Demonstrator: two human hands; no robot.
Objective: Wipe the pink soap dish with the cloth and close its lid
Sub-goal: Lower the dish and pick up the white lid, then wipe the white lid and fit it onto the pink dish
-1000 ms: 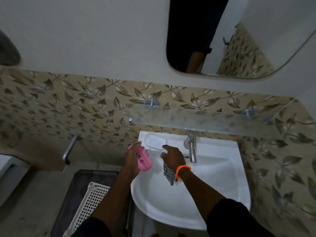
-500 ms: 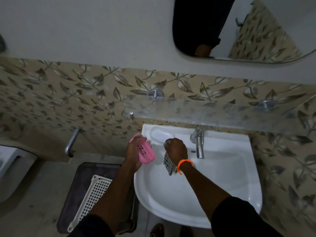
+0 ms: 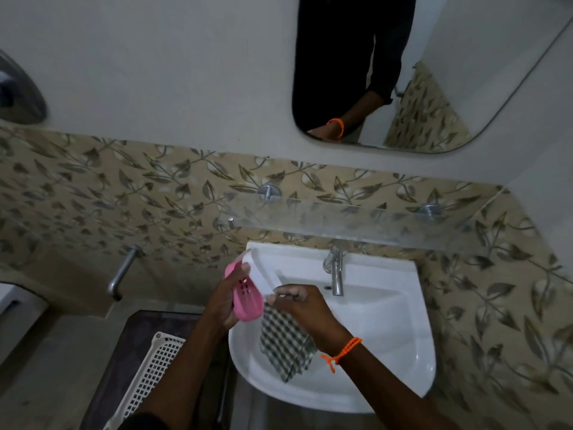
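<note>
Pink plastic is what the left hand [image 3: 221, 301] holds: the soap dish [image 3: 245, 297] sits in its curled fingers, with the thumb pressed near the top edge. The dish is tipped up on its side, over the left rim of the white sink [image 3: 387, 308], and small drain holes show in its middle. A white lid [image 3: 260, 274] stands open from the dish, up and to the right. The right hand [image 3: 305, 308] is just beside the dish. Its fingers are curled, and the fingertips touch the lower end of the lid. The same hand holds a checked cloth [image 3: 285, 346], which hangs down from under the palm into the sink bowl. An orange string band [image 3: 342, 352] goes round the right wrist. A shiny metal tap [image 3: 335, 271] stands at the back of the sink, well apart from the hands. A clear glass shelf [image 3: 356, 221] runs along the leafy wall tiles above the sink. A mirror [image 3: 434, 72] hangs higher up on the wall. Down on the floor to the left lies a white plastic basket [image 3: 155, 367] with little square holes.
</note>
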